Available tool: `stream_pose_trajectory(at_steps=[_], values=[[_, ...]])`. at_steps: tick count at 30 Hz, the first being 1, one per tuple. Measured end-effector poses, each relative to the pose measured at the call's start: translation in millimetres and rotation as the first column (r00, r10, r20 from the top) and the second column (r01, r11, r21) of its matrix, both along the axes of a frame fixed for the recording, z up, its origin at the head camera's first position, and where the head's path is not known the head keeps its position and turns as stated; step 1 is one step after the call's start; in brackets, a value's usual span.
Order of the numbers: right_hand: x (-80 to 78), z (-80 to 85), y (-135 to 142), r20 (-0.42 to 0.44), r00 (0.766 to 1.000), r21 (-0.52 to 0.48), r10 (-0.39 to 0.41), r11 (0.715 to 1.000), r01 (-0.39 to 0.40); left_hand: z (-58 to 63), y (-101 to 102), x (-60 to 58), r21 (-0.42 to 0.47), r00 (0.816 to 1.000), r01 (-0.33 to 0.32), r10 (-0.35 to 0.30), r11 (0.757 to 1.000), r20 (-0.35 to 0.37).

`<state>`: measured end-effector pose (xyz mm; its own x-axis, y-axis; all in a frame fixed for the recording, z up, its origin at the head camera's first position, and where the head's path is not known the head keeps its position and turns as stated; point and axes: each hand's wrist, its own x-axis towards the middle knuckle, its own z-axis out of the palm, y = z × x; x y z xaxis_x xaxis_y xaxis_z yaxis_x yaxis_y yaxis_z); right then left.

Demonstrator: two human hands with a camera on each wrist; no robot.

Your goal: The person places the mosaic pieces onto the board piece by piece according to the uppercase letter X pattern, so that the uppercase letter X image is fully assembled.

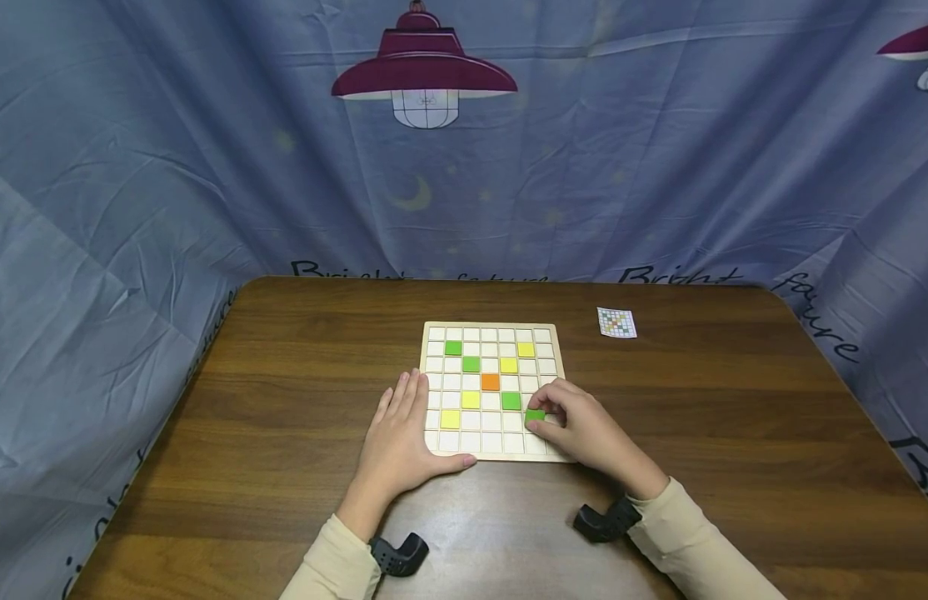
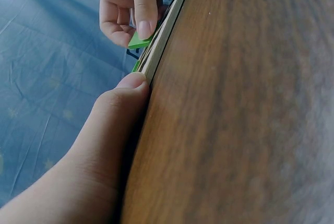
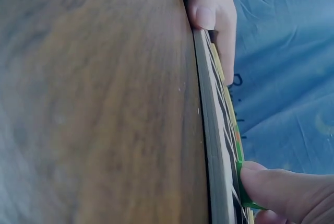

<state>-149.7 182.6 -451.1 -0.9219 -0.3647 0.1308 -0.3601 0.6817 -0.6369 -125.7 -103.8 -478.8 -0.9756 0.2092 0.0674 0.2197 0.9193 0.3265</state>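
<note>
A square wooden grid board [image 1: 491,442] lies on the table, its squares mostly white. Green tiles [image 1: 511,401] and yellow tiles [image 1: 508,365] run along two crossing diagonals, with an orange tile [image 1: 490,382] at the crossing. My right hand [image 1: 584,427] pinches a green square tile [image 1: 535,415] between thumb and fingers over the board's lower right part; in the left wrist view this tile [image 2: 139,42] is tilted. My left hand [image 1: 404,433] lies with straight fingers along the board's left edge, its thumb [image 2: 133,81] touching the front edge.
A small printed card [image 1: 617,322] with a coloured grid pattern lies at the back right of the brown wooden table [image 1: 284,375]. Blue curtains [image 1: 584,167] with lamp prints hang behind and beside the table. Each wrist wears a black device [image 1: 608,521].
</note>
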Motion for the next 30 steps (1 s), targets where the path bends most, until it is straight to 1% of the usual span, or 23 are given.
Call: stream_pose_trajectory(at_steps=[4, 10, 14, 23, 26, 30], values=[[1.4, -1.1, 0.3, -0.025, 1.0, 0.002, 0.004, 1.0, -0.004, 0.0, 0.1, 0.1, 0.0, 1.0, 0.0, 0.0, 1.0, 0.005], [4.3, -1.2, 0.3, -0.018, 1.0, 0.007, 0.007, 1.0, -0.006, -0.4, -0.4, -0.2, -0.003, 1.0, 0.002, -0.002, 1.0, 0.008], [5.4, -1.6, 0.4, -0.026, 1.0, 0.03, 0.009, 1.0, -0.008, -0.7, -0.3, -0.5, 0.002, 1.0, 0.001, -0.001, 1.0, 0.011], [8.8, -2.1, 0.1, -0.081, 0.996, 0.096, 0.026, 0.995, -0.018, -0.9, 0.5, -1.2, -0.002, 1.0, 0.003, -0.003, 1.0, 0.02], [12.0, -0.8, -1.2, -0.099, 0.995, 0.099, 0.012, 0.995, -0.002, -1.7, 0.3, -1.1, -0.005, 1.0, 0.003, -0.003, 1.0, 0.018], [16.9, 0.2, -3.6, -0.122, 0.992, 0.106, -0.03, 0.993, 0.043, -2.2, -0.3, -0.6, 0.004, 1.0, 0.002, -0.002, 1.0, 0.006]])
